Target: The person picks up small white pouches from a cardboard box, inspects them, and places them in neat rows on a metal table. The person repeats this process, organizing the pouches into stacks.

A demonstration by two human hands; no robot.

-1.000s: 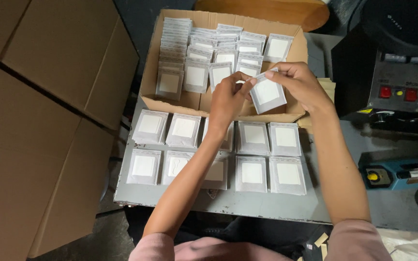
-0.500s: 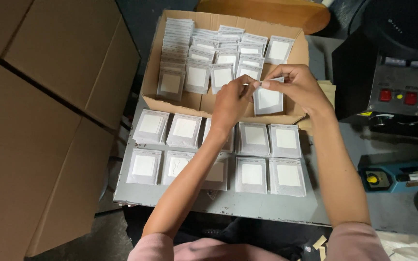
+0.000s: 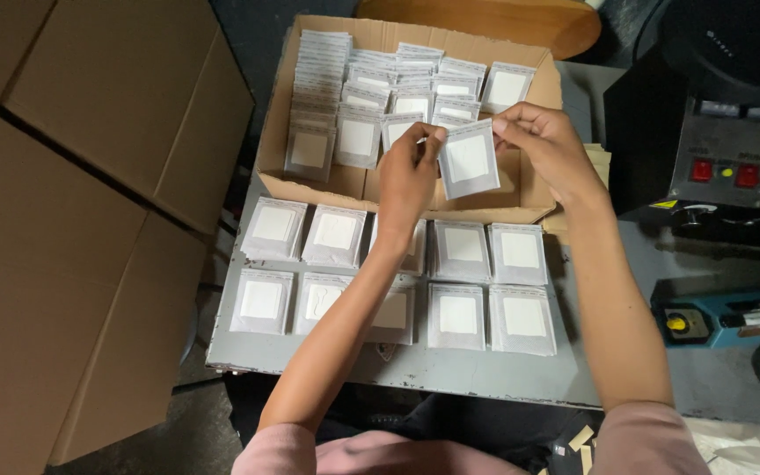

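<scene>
One white sachet is pinched at its top corners by left hand and right hand above the cardboard box; placement needs a free slot.

My left hand and right hand pinch one small grey pouch by its top corners, upright over the cardboard box of stacked pouches. Ten more pouches lie in two rows on the grey table below.

Packet now upright between hands
</scene>
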